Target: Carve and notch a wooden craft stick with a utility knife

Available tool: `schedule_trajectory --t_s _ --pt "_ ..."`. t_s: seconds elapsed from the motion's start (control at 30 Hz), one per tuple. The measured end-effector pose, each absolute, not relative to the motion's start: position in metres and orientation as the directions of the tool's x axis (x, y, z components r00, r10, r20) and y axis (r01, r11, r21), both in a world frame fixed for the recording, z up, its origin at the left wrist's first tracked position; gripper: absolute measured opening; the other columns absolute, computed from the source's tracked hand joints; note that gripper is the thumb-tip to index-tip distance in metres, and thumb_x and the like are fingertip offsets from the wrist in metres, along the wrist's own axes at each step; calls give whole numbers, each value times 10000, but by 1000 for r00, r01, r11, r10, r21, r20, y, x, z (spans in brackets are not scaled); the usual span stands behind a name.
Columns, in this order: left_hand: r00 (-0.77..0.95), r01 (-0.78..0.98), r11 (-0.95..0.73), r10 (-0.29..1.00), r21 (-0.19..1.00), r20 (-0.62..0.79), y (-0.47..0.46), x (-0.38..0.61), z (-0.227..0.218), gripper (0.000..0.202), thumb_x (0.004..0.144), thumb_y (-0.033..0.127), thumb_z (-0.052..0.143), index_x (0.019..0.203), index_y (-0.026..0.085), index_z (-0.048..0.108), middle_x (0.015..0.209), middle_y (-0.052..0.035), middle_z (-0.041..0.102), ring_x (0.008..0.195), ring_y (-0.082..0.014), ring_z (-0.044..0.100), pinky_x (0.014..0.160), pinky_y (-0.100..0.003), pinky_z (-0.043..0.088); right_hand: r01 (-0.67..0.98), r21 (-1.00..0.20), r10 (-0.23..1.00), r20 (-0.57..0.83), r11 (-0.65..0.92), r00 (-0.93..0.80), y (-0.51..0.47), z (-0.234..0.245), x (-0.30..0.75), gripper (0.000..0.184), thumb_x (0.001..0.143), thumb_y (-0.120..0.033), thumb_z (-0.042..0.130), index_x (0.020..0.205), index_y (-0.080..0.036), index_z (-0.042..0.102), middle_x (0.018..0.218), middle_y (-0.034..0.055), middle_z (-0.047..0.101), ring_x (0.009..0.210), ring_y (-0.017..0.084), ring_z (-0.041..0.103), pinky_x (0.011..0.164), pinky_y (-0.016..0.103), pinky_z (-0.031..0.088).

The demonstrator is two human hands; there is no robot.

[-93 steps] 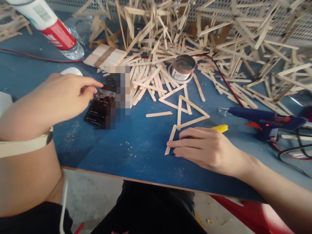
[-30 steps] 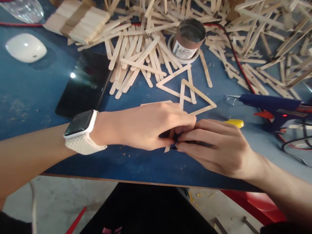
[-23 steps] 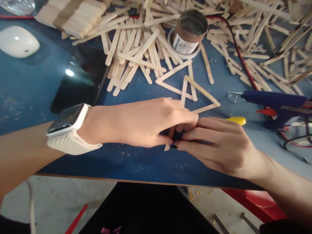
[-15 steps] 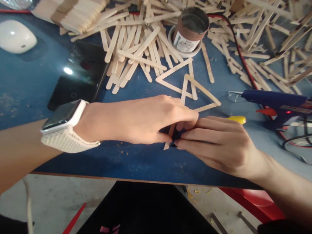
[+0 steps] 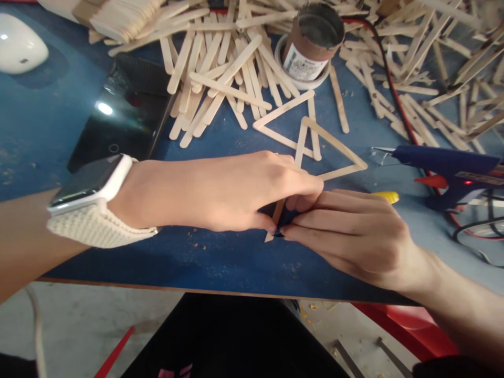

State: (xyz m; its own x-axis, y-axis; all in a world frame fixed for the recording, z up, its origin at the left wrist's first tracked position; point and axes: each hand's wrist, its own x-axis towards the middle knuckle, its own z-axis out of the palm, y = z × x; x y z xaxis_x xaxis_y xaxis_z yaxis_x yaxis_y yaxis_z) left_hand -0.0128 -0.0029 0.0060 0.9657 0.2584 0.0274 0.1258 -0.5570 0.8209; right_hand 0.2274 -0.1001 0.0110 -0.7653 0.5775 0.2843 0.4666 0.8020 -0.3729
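My left hand (image 5: 232, 194), with a white smartwatch (image 5: 88, 197) on the wrist, is curled down onto a flat wooden stick (image 5: 276, 214) lying near the table's front edge and pins it there. My right hand (image 5: 354, 236) meets it from the right, fingers pressed together round a thin tool with a yellow end (image 5: 388, 197). The tool's dark tip touches the stick's lower end. Most of the stick is hidden under both hands.
Two glued stick triangles (image 5: 315, 139) lie just behind the hands. A blue glue gun (image 5: 444, 163) with cables rests at the right. A dark phone (image 5: 118, 121), a tin can (image 5: 311, 39), a white rounded object (image 5: 19, 47) and heaps of loose sticks (image 5: 220, 68) fill the blue table (image 5: 197, 262).
Three seconds ago my left hand was at the phone; it has since come across to the stick. Over the last second both hands stay nearly still at the stick.
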Motion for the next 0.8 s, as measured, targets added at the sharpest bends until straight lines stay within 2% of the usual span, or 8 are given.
schedule_trajectory --t_s 0.13,0.23,0.33,0.47,0.63,0.8 --pt "966 132 -603 256 787 33 -2 -9 5 274 811 29 848 927 209 677 1004 -5 759 1005 -212 717 827 -317 526 459 -360 567 304 812 -766 -103 7 223 95 1025 -143 714 1112 -172 739 963 23 816 972 193 763 849 354 619" --pt "976 91 -606 212 790 50 -1 -9 4 166 861 50 810 859 203 746 1071 -8 780 1067 -210 732 879 -309 535 459 -343 555 278 820 -784 -101 9 222 86 1065 -148 654 1101 -170 728 971 16 817 908 173 737 772 347 574" --pt "978 66 -592 199 803 66 -1 -11 3 177 905 86 783 808 234 791 1133 11 786 1108 -202 737 926 -303 542 443 -355 541 252 823 -803 -96 13 226 150 1105 -148 565 1137 -164 711 1003 29 825 913 184 732 758 359 558" --pt "967 97 -601 244 793 66 -4 -15 2 209 923 107 743 801 266 804 1133 21 797 1046 -198 747 853 -317 552 422 -378 529 247 824 -812 -91 15 230 164 1103 -126 541 1140 -168 695 1025 43 829 924 198 734 760 367 563" --pt "960 92 -645 259 759 103 -7 -17 2 192 924 150 716 808 275 805 1066 -4 805 1024 -226 754 846 -344 570 404 -383 514 252 831 -820 -87 17 231 174 1101 -121 531 1150 -170 691 1014 49 831 925 216 747 741 374 578" --pt "968 134 -633 247 763 35 -6 -12 5 200 908 117 740 764 237 808 1101 -6 791 1034 -211 740 807 -324 543 390 -416 505 212 821 -837 -84 17 234 205 1099 -104 512 1160 -168 698 1065 64 831 979 236 754 768 385 600"
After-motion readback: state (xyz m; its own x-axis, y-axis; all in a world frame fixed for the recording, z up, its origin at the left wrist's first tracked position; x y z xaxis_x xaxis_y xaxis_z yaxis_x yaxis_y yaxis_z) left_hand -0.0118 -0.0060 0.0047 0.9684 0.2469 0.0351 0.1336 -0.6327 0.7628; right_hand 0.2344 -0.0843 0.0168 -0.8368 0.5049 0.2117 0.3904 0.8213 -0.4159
